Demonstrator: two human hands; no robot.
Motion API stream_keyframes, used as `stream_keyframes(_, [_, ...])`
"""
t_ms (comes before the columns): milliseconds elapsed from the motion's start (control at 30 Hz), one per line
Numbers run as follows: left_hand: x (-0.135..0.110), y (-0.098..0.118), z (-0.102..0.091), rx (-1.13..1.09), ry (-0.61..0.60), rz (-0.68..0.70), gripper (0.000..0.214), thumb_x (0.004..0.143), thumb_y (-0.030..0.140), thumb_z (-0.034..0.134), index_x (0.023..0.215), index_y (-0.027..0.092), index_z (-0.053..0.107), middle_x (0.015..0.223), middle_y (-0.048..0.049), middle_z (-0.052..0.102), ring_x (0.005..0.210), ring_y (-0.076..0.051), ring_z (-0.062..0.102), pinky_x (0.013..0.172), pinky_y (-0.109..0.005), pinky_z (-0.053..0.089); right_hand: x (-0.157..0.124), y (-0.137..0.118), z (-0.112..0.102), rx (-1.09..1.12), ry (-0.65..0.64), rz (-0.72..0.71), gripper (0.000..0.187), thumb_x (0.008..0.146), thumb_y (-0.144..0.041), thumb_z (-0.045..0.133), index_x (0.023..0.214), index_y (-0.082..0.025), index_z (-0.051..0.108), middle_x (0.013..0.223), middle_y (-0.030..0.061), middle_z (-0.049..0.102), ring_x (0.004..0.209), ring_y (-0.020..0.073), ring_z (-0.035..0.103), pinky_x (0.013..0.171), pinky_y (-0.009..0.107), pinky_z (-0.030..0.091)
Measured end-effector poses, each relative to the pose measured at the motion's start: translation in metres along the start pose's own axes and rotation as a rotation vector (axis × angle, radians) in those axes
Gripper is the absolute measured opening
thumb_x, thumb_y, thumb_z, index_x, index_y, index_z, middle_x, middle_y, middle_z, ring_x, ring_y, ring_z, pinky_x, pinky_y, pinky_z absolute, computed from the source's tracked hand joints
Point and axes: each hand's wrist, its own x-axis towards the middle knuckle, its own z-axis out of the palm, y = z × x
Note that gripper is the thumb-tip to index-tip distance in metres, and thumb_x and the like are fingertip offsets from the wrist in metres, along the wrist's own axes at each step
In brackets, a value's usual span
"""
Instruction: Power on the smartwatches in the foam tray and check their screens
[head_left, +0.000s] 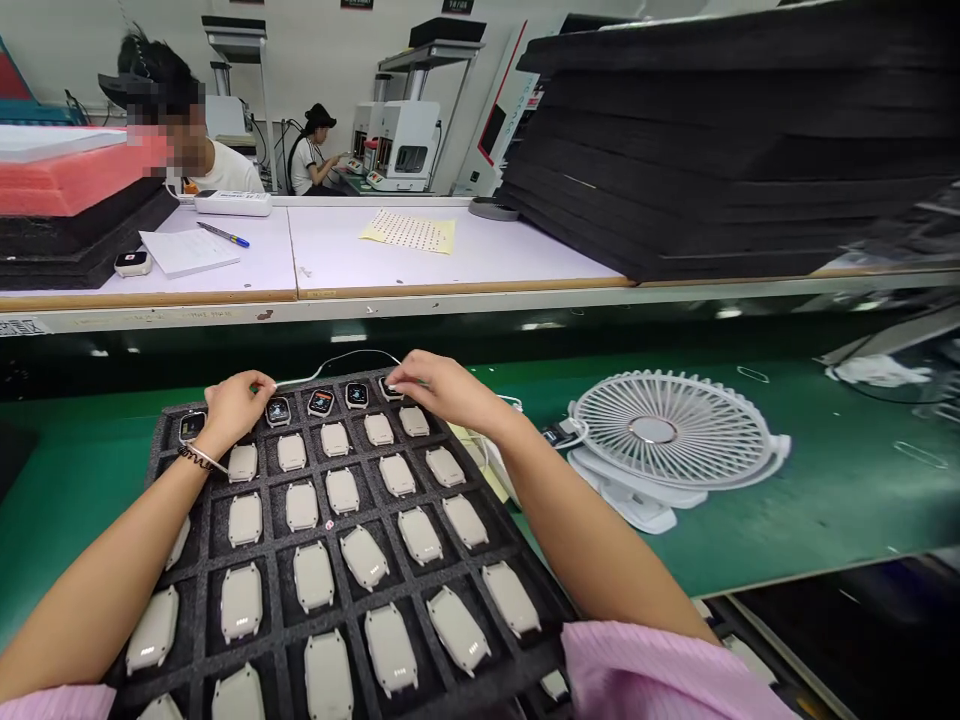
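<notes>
A black foam tray (277,560) lies before me, its compartments holding several pale smartwatch bodies (328,675) without straps. Most show a plain side up; along the far row, watches (321,402) have lit screens. My left hand (236,410) is above the far left of the tray, thumb and fingertips pinched on a thin white cable (330,362). The cable arches across the far edge to my right hand (435,388). That hand is closed too, fingertips pinching a small white end of it at the far-right watch (388,390), which they partly cover.
A white fan (675,430) stands on the green bench (817,500) to the right. On the shelf (322,260) behind are stacked black foam trays (712,150), a dotted yellow sheet (411,231), paper (189,252) and a pen (223,235). Two people sit beyond.
</notes>
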Motion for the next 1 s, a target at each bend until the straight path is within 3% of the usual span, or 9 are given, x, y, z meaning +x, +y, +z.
stream_keyframes(100, [0.0,0.006,-0.009,-0.137,0.168,0.041,0.03,0.084,0.043,0.051,0.094,0.02,0.068,0.098,-0.0081,0.07,0.089,-0.024,0.062,0.088,-0.039,0.045,-0.031,0.008,0.0,-0.019,-0.063,0.042,0.019,0.093,-0.02,0.053,0.095,-0.021,0.072,0.095,0.0087,0.069,0.091,0.0241,0.065,0.083,0.036,0.05])
stream_keyframes(200, [-0.005,0.013,-0.029,-0.56,0.304,0.045,0.03,0.081,0.046,0.056,0.095,0.02,0.064,0.096,-0.0063,0.067,0.083,-0.018,0.059,0.079,-0.031,0.049,-0.049,0.015,0.009,-0.018,-0.129,0.062,0.019,0.092,-0.02,0.054,0.095,-0.022,0.072,0.097,0.0087,0.069,0.096,0.0255,0.066,0.085,0.037,0.051])
stream_keyframes(267, [-0.015,0.014,-0.047,-0.914,0.26,0.01,0.025,0.074,0.044,0.069,0.085,0.022,0.063,0.087,-0.0029,0.063,0.076,-0.015,0.056,0.073,-0.028,0.049,-0.053,0.019,0.016,-0.039,-0.173,0.082,0.019,0.09,-0.018,0.056,0.1,-0.022,0.071,0.102,0.0091,0.067,0.1,0.026,0.065,0.088,0.038,0.051])
stream_keyframes(333, [-0.03,0.008,-0.063,-1.06,0.141,-0.018,0.025,0.069,0.041,0.079,0.077,0.023,0.064,0.082,-0.0013,0.06,0.073,-0.014,0.054,0.071,-0.027,0.05,-0.053,0.023,0.02,-0.082,-0.201,0.091,0.023,0.088,-0.017,0.058,0.107,-0.022,0.069,0.111,0.0107,0.066,0.108,0.028,0.063,0.093,0.042,0.05])
stream_keyframes(400, [-0.049,-0.007,-0.076,-0.983,0.077,-0.019,0.027,0.065,0.042,0.084,0.075,0.024,0.068,0.079,-0.0013,0.061,0.073,-0.016,0.054,0.069,-0.027,0.05,-0.052,0.027,0.024,-0.13,-0.218,0.082,0.026,0.087,-0.017,0.06,0.111,-0.02,0.067,0.118,0.0129,0.065,0.115,0.0313,0.061,0.098,0.047,0.048])
stream_keyframes(467, [-0.068,-0.026,-0.084,-0.763,0.048,-0.005,0.028,0.064,0.047,0.084,0.074,0.024,0.071,0.078,-0.0023,0.064,0.074,-0.018,0.056,0.068,-0.028,0.05,-0.049,0.03,0.028,-0.173,-0.231,0.066,0.029,0.086,-0.016,0.06,0.113,-0.02,0.066,0.121,0.0146,0.066,0.118,0.0344,0.06,0.098,0.051,0.048])
stream_keyframes(667, [-0.109,-0.067,-0.085,-0.015,-0.15,0.076,0.04,0.08,0.064,0.062,0.082,0.026,0.075,0.09,-0.007,0.073,0.09,-0.028,0.064,0.083,-0.037,0.05,-0.044,0.037,0.03,-0.205,-0.242,0.056,0.025,0.084,-0.021,0.062,0.109,-0.022,0.066,0.114,0.0139,0.071,0.106,0.0349,0.067,0.092,0.048,0.051])
stream_keyframes(833, [-0.109,-0.08,-0.079,0.173,-0.124,0.208,0.044,0.083,0.068,0.051,0.078,0.03,0.074,0.085,-0.007,0.075,0.082,-0.031,0.065,0.078,-0.042,0.048,-0.048,0.037,0.023,-0.098,-0.23,0.099,0.005,0.085,-0.027,0.063,0.089,-0.024,0.062,0.115,0.0112,0.072,0.108,0.0328,0.067,0.091,0.044,0.052])
stream_keyframes(1000, [-0.099,-0.097,-0.075,0.245,-0.115,0.332,0.038,0.081,0.069,0.055,0.092,0.037,0.072,0.096,-0.0026,0.074,0.088,-0.034,0.064,0.078,-0.046,0.045,-0.054,0.032,0.02,-0.009,-0.193,0.109,0.003,0.089,-0.024,0.058,0.091,-0.022,0.061,0.123,0.0116,0.068,0.116,0.0291,0.063,0.097,0.042,0.049])
